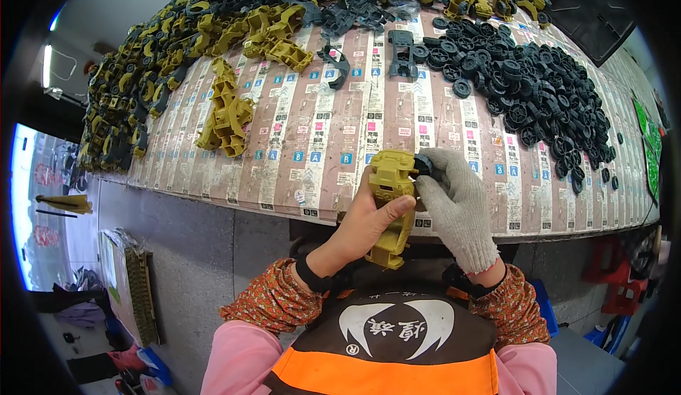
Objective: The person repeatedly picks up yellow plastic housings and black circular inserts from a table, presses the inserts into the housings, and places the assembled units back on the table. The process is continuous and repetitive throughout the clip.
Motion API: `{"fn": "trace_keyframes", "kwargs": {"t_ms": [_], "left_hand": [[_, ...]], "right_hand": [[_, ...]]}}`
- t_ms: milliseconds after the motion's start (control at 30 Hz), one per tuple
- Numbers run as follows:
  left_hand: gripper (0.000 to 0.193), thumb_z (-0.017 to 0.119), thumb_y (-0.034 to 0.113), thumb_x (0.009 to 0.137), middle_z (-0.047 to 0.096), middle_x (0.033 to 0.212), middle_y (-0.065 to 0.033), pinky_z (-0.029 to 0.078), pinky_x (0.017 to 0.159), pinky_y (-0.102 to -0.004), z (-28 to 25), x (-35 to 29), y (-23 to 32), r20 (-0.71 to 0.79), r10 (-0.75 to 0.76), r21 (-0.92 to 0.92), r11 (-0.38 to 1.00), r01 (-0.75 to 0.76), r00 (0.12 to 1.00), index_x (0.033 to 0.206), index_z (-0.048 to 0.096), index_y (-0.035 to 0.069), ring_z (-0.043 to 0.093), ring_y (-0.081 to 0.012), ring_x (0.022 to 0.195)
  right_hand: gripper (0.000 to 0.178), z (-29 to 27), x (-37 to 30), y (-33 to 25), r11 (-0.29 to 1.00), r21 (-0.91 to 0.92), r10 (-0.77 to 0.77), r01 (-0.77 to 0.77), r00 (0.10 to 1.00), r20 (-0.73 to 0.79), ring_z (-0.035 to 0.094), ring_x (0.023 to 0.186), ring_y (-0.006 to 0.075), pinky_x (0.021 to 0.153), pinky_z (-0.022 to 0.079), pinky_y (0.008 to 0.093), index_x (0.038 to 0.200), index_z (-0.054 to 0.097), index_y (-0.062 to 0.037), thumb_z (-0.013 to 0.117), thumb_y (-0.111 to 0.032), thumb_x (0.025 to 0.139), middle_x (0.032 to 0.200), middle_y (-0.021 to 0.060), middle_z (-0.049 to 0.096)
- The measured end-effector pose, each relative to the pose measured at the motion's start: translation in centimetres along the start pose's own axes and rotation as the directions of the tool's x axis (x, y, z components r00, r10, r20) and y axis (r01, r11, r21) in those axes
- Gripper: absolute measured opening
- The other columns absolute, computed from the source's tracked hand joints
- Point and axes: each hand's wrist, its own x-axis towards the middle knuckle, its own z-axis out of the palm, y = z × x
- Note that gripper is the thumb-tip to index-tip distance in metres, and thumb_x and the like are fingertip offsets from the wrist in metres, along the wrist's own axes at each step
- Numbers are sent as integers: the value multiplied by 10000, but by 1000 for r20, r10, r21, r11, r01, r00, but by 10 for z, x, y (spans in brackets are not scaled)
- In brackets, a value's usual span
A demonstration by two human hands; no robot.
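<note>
a yellow toy car body (401, 186) is gripped over the near edge of the table (284, 175) by the bare left hand (355, 227), while a black wheel (423, 164) is pinched at its side by the gloved right hand (457, 207).

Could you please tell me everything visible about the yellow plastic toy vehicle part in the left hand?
The yellow plastic toy vehicle part is long and boxy, with moulded ridges and openings. It points lengthwise away from the person, by the near edge of the pink-and-white printed worktable. The bare left hand grips it, thumb across its face; the right hand, in a pale knitted glove, holds a round black wheel at its far right side.
</note>
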Motion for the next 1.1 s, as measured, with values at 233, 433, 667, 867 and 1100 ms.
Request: {"fn": "trace_keyframes", "kwargs": {"t_ms": [233,433,667,867,1100], "left_hand": [[724,734,378,1036,652,1271,-171,542,989,-377,2,-1,0,0,117,343,933,-110,993,1446,269,4,680,-245,1164],[666,700,380,1047,672,1240,-276,545,984,-445,-1,-2,-7,58,148,464,871,-158,987,1378,277,-14,703,-413,1178],[650,710,361,1044,668,1242,-276,552,973,-449,-3,-2,5,108,18,657,749,-85,994,1375,284,-1,704,-410,1171],[582,762,294,1027,639,1289,-99,546,1002,-345,-5,19,4,-20,63,103,993,-61,998,1397,395,35,644,-159,1175],[506,746,255,1042,648,1255,-58,548,996,-325,-7,27,12,-104,42,-80,996,-50,994,1411,467,48,648,-143,1129]], "right_hand": [[373,-5,-13,2,928,-329,-177,174,984,21,724,862,191,756,571,333,1325,636,26,626,31,952,1038,151,732],[351,-7,-14,10,823,-473,-316,315,945,79,728,786,369,687,561,427,1237,645,12,635,26,886,908,230,717],[245,-20,-2,12,951,-298,-45,82,991,128,695,675,447,595,537,481,1076,677,25,593,-5,848,799,272,679],[157,-42,75,-27,940,-290,234,-181,959,160,714,753,446,702,591,481,984,681,22,584,-42,879,793,216,705],[226,-84,179,30,210,-964,-120,164,983,141,709,1062,424,876,600,515,1145,644,-51,613,-148,943,1158,212,697]]}}
